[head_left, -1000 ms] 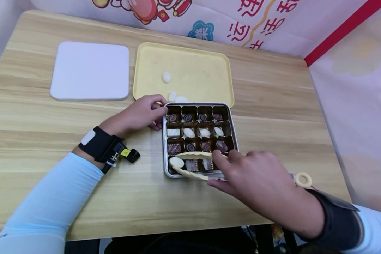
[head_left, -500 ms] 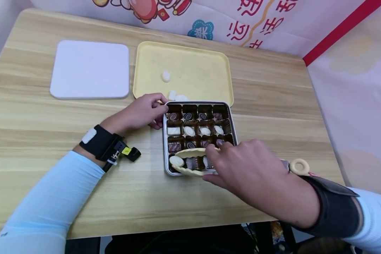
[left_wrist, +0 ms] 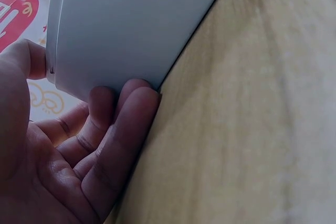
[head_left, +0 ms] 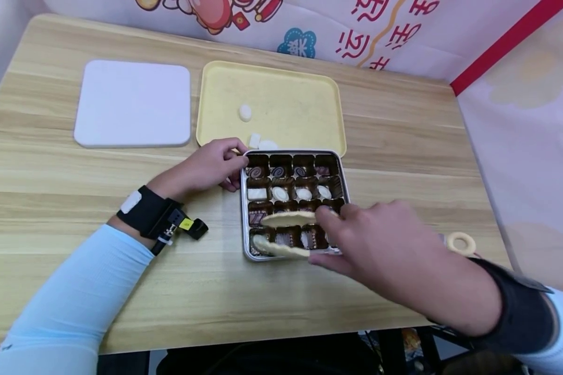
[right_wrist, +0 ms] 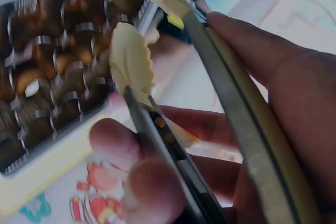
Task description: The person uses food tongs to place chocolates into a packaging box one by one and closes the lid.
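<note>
A metal tin (head_left: 243, 224) of chocolates stands on the table, its dark insert split into small compartments. My left hand (head_left: 206, 169) holds its far left corner; in the left wrist view the thumb meets the rim and curled fingers press the outer wall. My right hand (head_left: 389, 255) grips pale yellow serving tongs (head_left: 288, 219) over the near row. Their tips stand apart above the near left compartment, one over the divider, the other low inside. The white chocolate there is largely covered by the lower tip. White pieces (head_left: 280, 194) fill the second row; dark ones sit elsewhere.
Behind the tin lies a yellow tray (head_left: 305, 107) bearing an oval white piece (head_left: 245, 113) and two more near its front edge. A white flat lid or board (head_left: 133, 104) lies to its left. A printed wall banner (head_left: 328, 26) backs the table.
The tongs' tips have spread away from the oval white chocolate, and my right hand has shifted slightly right. My left hand stays at the tin's corner.
</note>
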